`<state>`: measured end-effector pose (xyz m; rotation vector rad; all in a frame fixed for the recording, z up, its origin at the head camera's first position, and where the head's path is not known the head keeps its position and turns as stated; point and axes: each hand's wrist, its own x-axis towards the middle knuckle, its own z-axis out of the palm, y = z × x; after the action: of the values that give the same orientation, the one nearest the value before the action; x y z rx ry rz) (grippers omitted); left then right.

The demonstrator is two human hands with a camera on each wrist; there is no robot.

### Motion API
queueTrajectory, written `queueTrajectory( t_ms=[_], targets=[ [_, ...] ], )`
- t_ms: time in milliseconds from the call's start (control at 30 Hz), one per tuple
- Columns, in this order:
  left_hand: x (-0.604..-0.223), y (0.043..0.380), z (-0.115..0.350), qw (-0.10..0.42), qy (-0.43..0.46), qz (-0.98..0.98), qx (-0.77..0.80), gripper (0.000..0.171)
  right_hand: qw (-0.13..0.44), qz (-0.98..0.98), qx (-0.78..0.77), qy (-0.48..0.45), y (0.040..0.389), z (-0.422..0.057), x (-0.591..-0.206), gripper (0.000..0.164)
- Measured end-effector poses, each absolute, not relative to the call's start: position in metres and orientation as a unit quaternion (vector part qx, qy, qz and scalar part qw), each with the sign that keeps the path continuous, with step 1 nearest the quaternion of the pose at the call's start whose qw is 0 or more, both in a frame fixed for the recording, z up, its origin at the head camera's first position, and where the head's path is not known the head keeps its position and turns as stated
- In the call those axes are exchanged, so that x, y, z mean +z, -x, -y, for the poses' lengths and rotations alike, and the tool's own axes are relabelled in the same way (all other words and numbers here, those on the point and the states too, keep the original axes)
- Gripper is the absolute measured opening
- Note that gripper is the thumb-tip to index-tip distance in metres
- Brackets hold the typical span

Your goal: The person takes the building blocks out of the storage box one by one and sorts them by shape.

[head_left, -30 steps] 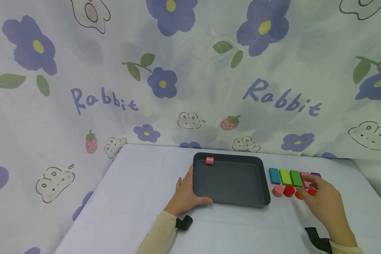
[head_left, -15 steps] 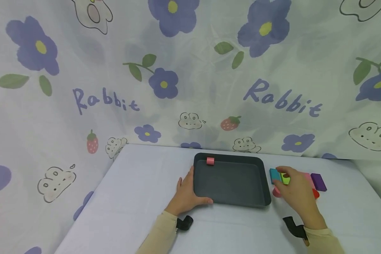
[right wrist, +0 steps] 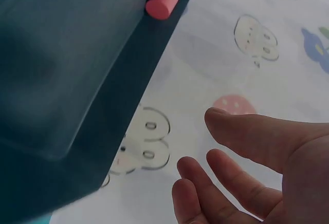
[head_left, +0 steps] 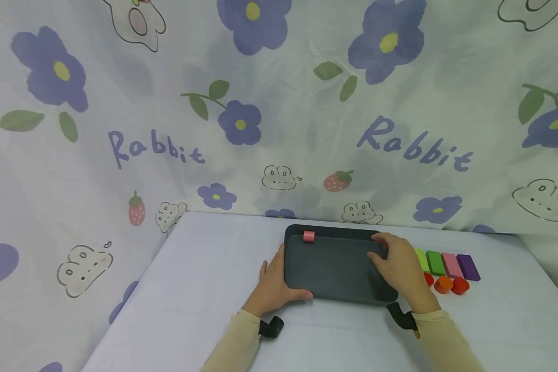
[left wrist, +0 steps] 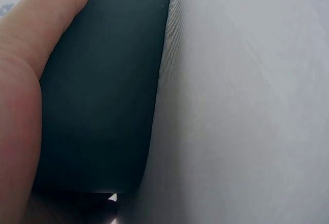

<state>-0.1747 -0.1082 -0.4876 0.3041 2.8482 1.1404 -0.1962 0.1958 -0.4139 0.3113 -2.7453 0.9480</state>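
Observation:
A dark grey rectangular tray [head_left: 332, 268] lies on the white table, with a small pink cylinder [head_left: 309, 236] on its side by the far wall. My left hand [head_left: 275, 284] holds the tray's near left corner, fingers along the left side and thumb at the front. In the left wrist view the thumb lies against the tray's outer wall [left wrist: 103, 106]. Over the tray's right rim is my right hand [head_left: 402, 268]. Its thumb and fingers stand apart with nothing between them in the right wrist view, where the pink cylinder [right wrist: 162, 2] also shows.
Right of the tray is a row of flat blocks: yellow-green [head_left: 421, 260], green [head_left: 435, 263], pink [head_left: 452, 265] and purple [head_left: 468, 267]. Before them stand red and orange cylinders [head_left: 444, 284]. My right hand hides the row's left end. A patterned curtain [head_left: 279, 129] hangs behind.
My right hand has moved left from above the blocks and cylinders to the tray's right rim, uncovering the purple, pink and green blocks. The left hand and tray have stayed in place.

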Motion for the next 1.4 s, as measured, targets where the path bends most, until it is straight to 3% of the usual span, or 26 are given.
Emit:
queueTrajectory(
  t_ms=[600,1400],
  targets=[
    [-0.488,0.175,0.107,0.033,-0.094,-0.924,0.368,0.140,0.124,0.914,0.355,-0.154,0.229,-0.159,-0.421,0.040],
    [-0.488,0.175,0.107,0.033,-0.099,-0.924,0.367,0.138,0.052,0.908,0.388,-0.152,0.260,-0.111,-0.428,0.040]
  ],
)
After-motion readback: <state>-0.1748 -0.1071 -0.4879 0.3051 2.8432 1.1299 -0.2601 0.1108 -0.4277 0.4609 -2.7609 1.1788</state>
